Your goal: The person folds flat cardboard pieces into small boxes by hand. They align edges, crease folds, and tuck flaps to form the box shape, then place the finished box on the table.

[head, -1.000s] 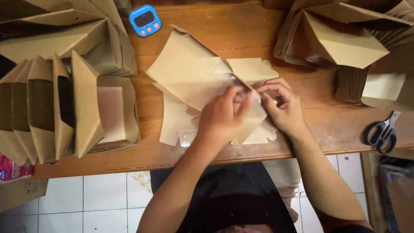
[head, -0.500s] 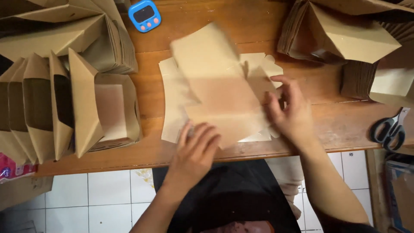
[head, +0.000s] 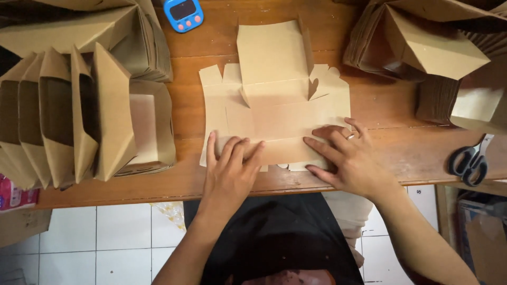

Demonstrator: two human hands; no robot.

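Head view, the only one. Flat brown box blank [head: 274, 113] at frame centre on wooden table [head: 401, 153], top flap raised toward upper centre, side tabs splayed left and right. Left hand [head: 229, 174] palm down on lower left edge of blank, fingers spread and flat, pinching nothing. Right hand [head: 346, 158] palm down on lower right edge, fingers fanned, also pinching nothing. Near edge of blank close to table lip at lower centre. Folded boxes [head: 79, 116] in a row at left of frame, nearest one just beside blank's left tabs. Stacked blanks [head: 422, 50] at upper right. Blue timer [head: 183, 13] at top centre, apart from blank. Scissors [head: 470, 158] at right edge, well apart from right hand. Risks, judged: uneven pressure between hands likely to skew crease off score line; blank may slide over table lip, since only flat palms hold it; left tabs may catch on nearest folded box and bend; raised flap may spring back over the fingers.
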